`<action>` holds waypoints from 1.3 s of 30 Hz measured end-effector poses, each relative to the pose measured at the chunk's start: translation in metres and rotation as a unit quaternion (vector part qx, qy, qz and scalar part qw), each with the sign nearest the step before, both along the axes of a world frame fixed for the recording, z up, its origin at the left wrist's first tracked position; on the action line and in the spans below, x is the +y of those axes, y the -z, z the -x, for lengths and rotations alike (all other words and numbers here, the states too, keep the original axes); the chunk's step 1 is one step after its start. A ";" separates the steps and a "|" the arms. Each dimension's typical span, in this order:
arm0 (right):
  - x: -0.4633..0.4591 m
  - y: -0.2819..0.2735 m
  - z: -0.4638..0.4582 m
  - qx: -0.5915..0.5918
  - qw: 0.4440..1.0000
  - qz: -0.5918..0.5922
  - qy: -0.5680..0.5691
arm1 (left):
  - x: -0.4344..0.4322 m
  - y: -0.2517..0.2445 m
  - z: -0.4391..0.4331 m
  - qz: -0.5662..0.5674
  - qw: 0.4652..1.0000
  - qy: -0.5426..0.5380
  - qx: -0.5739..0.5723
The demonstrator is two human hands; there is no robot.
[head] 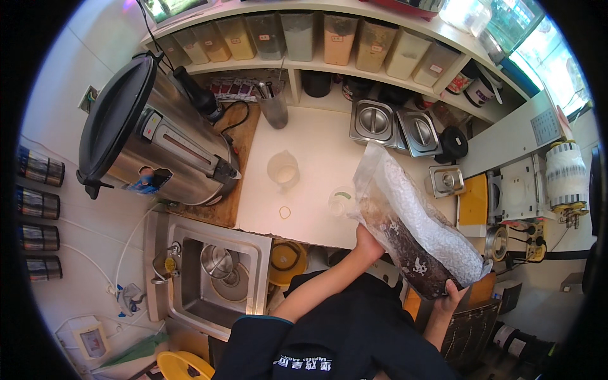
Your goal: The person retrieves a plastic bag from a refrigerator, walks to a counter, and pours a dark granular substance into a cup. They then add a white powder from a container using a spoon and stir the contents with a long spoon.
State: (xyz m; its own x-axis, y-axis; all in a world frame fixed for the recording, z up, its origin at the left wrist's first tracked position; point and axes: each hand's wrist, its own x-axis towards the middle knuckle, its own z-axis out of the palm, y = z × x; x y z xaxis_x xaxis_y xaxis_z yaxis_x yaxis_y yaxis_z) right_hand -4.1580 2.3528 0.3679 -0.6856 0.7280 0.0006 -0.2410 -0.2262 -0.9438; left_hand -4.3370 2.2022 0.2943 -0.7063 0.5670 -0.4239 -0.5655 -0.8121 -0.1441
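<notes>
A large plastic bag (413, 223) hangs tilted in front of me, over the counter's front edge. It is part clear, part silvery white, and holds dark contents I cannot name. My left hand (369, 245) grips its side close to the narrower upper end. Under the bag's lower right end, my right hand (449, 297) holds it with the thumb on the front. Left of the bag, a clear cup (339, 203) with a green mark is on the white counter (313, 137). A translucent measuring jug (283, 169) and a rubber band (284, 212) are farther left.
A steel urn (175, 152) with a black lid stands left, above a steel sink (175, 294). Lidded steel containers (375, 121) sit at the back right. Powder bins (298, 38) line the shelf. A cup sealing machine (517, 190) stands right.
</notes>
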 end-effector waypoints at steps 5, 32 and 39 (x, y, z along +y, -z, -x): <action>-0.006 -0.012 0.004 -0.015 1.000 -0.015 0.010 | -0.003 -0.006 -0.003 -0.003 0.999 -0.015 -0.041; 0.002 -0.027 0.011 -0.009 0.998 -0.055 -0.009 | -0.009 -0.014 -0.026 0.043 0.994 -0.075 0.072; 0.006 -0.026 0.008 -0.012 0.999 -0.030 -0.012 | -0.005 -0.004 -0.024 0.028 0.993 -0.085 0.083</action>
State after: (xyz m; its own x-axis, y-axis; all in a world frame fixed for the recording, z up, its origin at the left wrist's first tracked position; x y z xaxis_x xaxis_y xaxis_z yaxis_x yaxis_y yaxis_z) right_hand -4.1663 2.3589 0.3935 -0.7026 0.7111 0.0264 -0.2127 -0.1745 -0.9614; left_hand -4.3126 2.1969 0.2978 -0.8523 0.4126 -0.3214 -0.4321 -0.9017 -0.0117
